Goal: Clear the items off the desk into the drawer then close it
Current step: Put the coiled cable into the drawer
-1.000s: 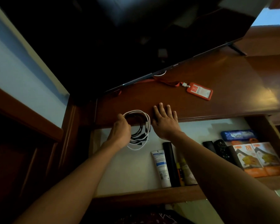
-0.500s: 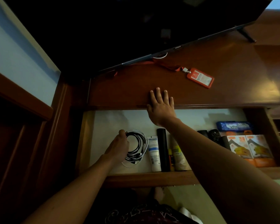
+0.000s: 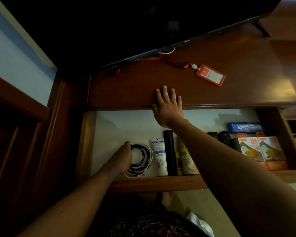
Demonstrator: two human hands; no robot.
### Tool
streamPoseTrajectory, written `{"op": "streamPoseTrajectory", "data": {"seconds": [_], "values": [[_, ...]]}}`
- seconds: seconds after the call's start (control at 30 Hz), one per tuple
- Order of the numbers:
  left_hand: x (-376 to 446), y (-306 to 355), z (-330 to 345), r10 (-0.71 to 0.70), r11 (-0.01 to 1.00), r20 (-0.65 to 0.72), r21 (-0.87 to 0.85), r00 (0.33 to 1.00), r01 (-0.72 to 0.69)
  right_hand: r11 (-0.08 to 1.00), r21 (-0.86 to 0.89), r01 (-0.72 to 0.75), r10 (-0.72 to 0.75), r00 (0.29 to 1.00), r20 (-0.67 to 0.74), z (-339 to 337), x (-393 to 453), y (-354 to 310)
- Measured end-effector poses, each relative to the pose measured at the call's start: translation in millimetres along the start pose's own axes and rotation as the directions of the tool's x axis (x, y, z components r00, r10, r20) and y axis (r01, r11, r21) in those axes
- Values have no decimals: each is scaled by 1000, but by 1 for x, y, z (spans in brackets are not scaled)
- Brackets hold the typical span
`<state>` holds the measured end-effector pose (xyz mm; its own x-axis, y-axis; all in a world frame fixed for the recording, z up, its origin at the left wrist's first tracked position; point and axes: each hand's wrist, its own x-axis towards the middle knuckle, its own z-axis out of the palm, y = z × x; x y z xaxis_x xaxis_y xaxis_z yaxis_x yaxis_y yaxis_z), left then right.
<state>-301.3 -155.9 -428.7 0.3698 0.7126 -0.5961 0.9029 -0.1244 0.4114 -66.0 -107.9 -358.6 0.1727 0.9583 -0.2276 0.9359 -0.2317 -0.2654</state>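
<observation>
Head view, looking down on a dark wooden desk (image 3: 246, 53) with its drawer (image 3: 157, 183) pulled open below the front edge. Largest on the desktop is a flat television (image 3: 126, 23) standing at the back, its lower edge running diagonally across the surface. An orange badge holder (image 3: 210, 75) on a red lanyard (image 3: 174, 61) lies flat on the desktop in front of the screen, well apart from both hands.

Drawer, pale-lined floor: at the right end, two orange-and-white boxes (image 3: 261, 151) side by side, with a blue packet (image 3: 245, 127) behind them and a black remote control (image 3: 225, 136) just to their left. Near the middle, a black cylinder (image 3: 169, 153), a white tube (image 3: 159, 156) and a yellow-green spray can (image 3: 184, 158) lie parallel, touching or nearly so.

Right hand (image 3: 167, 106) — fingers spread, palm flat on the desk's front edge, gripping nothing. Left hand (image 3: 121, 158) — inside the drawer's left half, fingers curled around the near side of a coil of black and white cables (image 3: 142, 159); the coil rests on the drawer floor just beside the white tube.
</observation>
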Motion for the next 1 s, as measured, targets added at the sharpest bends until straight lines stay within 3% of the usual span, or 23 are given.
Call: {"op": "streamPoseTrajectory", "data": {"seconds": [0.13, 0.4, 0.67, 0.8, 1.0], "values": [[-4, 3, 7, 15, 995, -31, 96, 999, -12, 1000, -2, 0, 0, 1000, -2, 0, 0, 0], [-9, 18, 8, -84, 963, -137, 245, 987, 116, 1000, 10, -7, 7, 1000, 4, -1, -1, -2], [-4, 28, 5, -124, 980, -40, 150, 991, 129, 1000, 14, -8, 8, 1000, 9, -3, -1, 0], [-2, 22, -3, -98, 988, -6, 119, 995, 98, 1000, 6, 3, -4, 1000, 25, -5, -2, 1], [-4, 37, -36, 40, 988, -125, 156, 991, -20, 1000, 14, 9, -9, 999, 38, -8, -3, 2]]}}
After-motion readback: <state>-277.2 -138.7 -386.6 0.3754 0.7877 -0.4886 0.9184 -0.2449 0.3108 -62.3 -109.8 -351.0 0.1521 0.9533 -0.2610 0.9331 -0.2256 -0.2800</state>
